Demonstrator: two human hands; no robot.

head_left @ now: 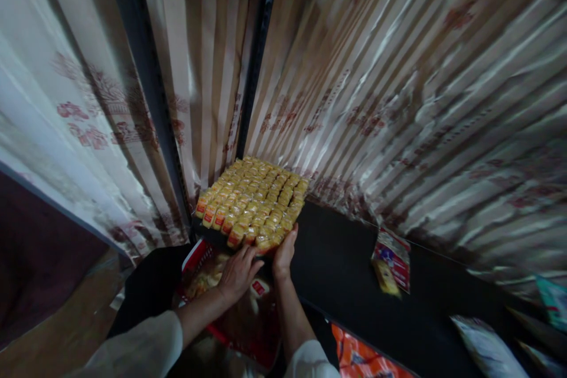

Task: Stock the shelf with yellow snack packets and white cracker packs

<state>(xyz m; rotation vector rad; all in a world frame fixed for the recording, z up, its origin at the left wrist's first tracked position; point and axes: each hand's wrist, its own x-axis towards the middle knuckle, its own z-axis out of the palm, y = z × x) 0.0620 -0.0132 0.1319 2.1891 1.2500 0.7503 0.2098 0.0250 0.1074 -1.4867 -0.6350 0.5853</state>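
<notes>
Small yellow wrapped snack packs [257, 198] with red labels stand in tight rows, forming a block at the corner of the black shelf [336, 254]. My left hand [241, 271] rests against the near edge of the block, its fingers stretched out. At the near right corner, my right hand [284, 253] lies along the side of the packs with fingers pointing up; part of them is hidden. Below my forearms is a red plastic basket [190, 257] containing more wrapped packs, dim and partly covered by my arms.
Striped, printed plastic sheeting [376, 82] hangs behind the shelf and on the left, crossed by dark uprights [259, 53]. A red and yellow packet [392, 263] lies on the shelf to the right. Farther right are blurred packets [487, 345]. Orange packaging [361, 354] shows below the shelf edge.
</notes>
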